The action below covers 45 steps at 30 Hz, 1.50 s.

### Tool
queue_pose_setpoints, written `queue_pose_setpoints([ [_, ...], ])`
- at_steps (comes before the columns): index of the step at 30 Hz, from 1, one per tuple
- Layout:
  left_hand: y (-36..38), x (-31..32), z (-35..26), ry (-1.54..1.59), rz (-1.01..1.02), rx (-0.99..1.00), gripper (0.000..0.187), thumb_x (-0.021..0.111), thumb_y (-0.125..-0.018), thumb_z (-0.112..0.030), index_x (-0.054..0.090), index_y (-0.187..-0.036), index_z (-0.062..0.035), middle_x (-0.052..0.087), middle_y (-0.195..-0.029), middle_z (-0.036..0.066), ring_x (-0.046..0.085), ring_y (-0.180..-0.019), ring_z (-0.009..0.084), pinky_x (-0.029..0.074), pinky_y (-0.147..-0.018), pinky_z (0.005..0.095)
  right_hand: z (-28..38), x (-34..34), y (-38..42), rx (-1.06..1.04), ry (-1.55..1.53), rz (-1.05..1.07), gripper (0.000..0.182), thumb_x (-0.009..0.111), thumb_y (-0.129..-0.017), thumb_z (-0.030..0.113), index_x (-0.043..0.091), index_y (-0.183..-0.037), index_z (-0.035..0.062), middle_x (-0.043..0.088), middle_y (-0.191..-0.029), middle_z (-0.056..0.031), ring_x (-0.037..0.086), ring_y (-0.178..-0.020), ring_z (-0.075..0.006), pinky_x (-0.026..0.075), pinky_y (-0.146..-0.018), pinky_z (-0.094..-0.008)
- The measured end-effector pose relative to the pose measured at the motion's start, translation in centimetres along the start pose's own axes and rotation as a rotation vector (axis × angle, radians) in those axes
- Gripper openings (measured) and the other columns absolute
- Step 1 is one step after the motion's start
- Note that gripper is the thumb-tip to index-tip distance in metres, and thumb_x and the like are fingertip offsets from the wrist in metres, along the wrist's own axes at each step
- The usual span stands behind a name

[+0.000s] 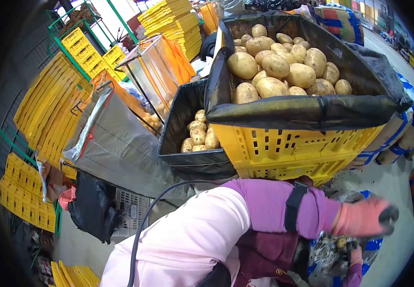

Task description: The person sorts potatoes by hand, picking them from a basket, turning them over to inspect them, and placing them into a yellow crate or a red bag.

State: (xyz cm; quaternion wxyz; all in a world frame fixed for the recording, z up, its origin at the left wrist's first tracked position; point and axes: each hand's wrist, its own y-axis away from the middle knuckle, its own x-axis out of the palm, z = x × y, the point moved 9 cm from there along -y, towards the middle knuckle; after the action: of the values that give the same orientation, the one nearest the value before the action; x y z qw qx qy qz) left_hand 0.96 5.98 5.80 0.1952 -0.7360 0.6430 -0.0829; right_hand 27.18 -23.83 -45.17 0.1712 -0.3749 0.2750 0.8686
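Note:
My left hand, in a coral glove with dark fingertips, is smeared by motion at the right, above a bag. Its purple sleeve has a black strap. Whether the hand holds anything does not show. Lower down, my right hand, also gloved, is partly visible at the bag, close to a potato. Its fingers are too small and dark to read. The bag has blue bands and a dark, crumpled lining.
Yellow crates carry a black-lined bin heaped with potatoes. Beside them stands a smaller black-lined bin with potatoes. Stacked yellow crates, a grey sheet, a black cable and filled striped sacks are around.

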Motion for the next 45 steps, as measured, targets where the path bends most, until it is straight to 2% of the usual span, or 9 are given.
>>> queue_pose_setpoints([
  [1,0.3,1.0,0.2,-0.087,0.123,-0.072,0.041,0.064,-0.083,-0.027,0.055,-0.115,-0.0029,0.063,-0.101,0.019,0.062,-0.096,0.0328,0.050,-0.083,0.0384,-6.7,1.8,-1.9,-0.033,-0.710,-0.185,0.031,0.063,-0.092,0.024,0.060,-0.117,0.0043,0.062,-0.101,-0.0076,0.064,-0.076,-0.0181,0.055,-0.071,-0.0269],
  [4,1.6,3.4,2.4,-0.402,-0.121,0.268,0.048,0.069,-0.079,-0.033,0.056,-0.114,-0.0030,0.064,-0.099,0.017,0.062,-0.094,0.0348,0.048,-0.083,0.0434,-0.8,-1.4,-0.2,0.495,0.094,-0.154,0.030,0.062,-0.092,0.023,0.060,-0.116,0.0043,0.062,-0.101,-0.0076,0.064,-0.077,-0.0180,0.055,-0.071,-0.0268],
  [21,-0.1,2.7,3.4,-0.383,-0.180,0.254,0.026,0.067,-0.082,-0.028,0.064,-0.098,-0.0083,0.065,-0.085,0.015,0.063,-0.077,0.0306,0.050,-0.071,0.0407,1.1,0.1,-6.7,0.575,0.317,-0.136,0.025,0.061,-0.093,0.018,0.061,-0.113,0.0041,0.063,-0.100,-0.0080,0.064,-0.080,-0.0177,0.055,-0.072,-0.0262],
  [24,1.0,2.4,2.8,-0.410,-0.400,0.325,0.032,0.069,-0.078,-0.032,0.066,-0.102,-0.0109,0.066,-0.093,0.014,0.064,-0.084,0.0300,0.050,-0.075,0.0388,2.7,-1.8,-5.1,0.532,0.231,-0.187,0.024,0.060,-0.093,0.017,0.061,-0.113,0.0041,0.063,-0.100,-0.0080,0.064,-0.081,-0.0177,0.055,-0.073,-0.0261],
  [30,-0.5,7.3,6.4,-0.415,0.270,0.003,0.070,0.068,-0.077,-0.045,0.051,-0.127,0.0011,0.063,-0.110,0.018,0.060,-0.106,0.0327,0.045,-0.093,0.0431,8.8,-7.2,0.9,0.363,-0.214,-0.330,0.022,0.060,-0.093,0.015,0.061,-0.112,0.0041,0.063,-0.100,-0.0081,0.064,-0.082,-0.0176,0.055,-0.073,-0.0259],
  [40,1.2,9.5,9.0,-0.409,0.411,-0.142,0.111,0.073,-0.075,-0.052,0.017,-0.146,0.0132,0.035,-0.144,0.034,0.040,-0.134,0.0411,0.032,-0.112,0.0410,32.8,-14.3,16.6,-0.412,-0.856,-0.559,0.019,0.059,-0.093,0.012,0.061,-0.110,0.0040,0.063,-0.099,-0.0083,0.064,-0.084,-0.0174,0.054,-0.074,-0.0255],
  [41,1.4,9.5,8.1,-0.412,0.444,-0.130,0.111,0.072,-0.075,-0.053,0.018,-0.146,0.0127,0.034,-0.144,0.034,0.039,-0.134,0.0414,0.032,-0.112,0.0412,35.1,-13.6,17.2,-0.267,-1.193,-0.307,0.020,0.056,-0.091,0.001,0.059,-0.111,0.0033,0.063,-0.103,-0.0074,0.063,-0.090,-0.0157,0.055,-0.075,-0.0245],
  [44,2.3,9.8,7.8,-0.456,0.376,-0.136,0.109,0.068,-0.076,-0.059,0.021,-0.146,0.0109,0.036,-0.142,0.034,0.039,-0.133,0.0426,0.031,-0.112,0.0431,39.0,-13.2,19.8,-0.169,-1.243,-0.469,0.024,0.055,-0.092,0.002,0.058,-0.116,0.0022,0.062,-0.105,-0.0069,0.063,-0.094,-0.0153,0.055,-0.079,-0.0260],
  [45,2.7,9.9,8.3,-0.496,0.285,-0.107,0.108,0.065,-0.077,-0.062,0.024,-0.145,0.0103,0.038,-0.140,0.034,0.038,-0.133,0.0432,0.030,-0.113,0.0449,41.9,-14.2,21.5,-0.306,-0.505,-0.713,0.026,0.056,-0.093,0.006,0.058,-0.119,0.0026,0.063,-0.105,-0.0071,0.062,-0.097,-0.0161,0.056,-0.081,-0.0284],
])
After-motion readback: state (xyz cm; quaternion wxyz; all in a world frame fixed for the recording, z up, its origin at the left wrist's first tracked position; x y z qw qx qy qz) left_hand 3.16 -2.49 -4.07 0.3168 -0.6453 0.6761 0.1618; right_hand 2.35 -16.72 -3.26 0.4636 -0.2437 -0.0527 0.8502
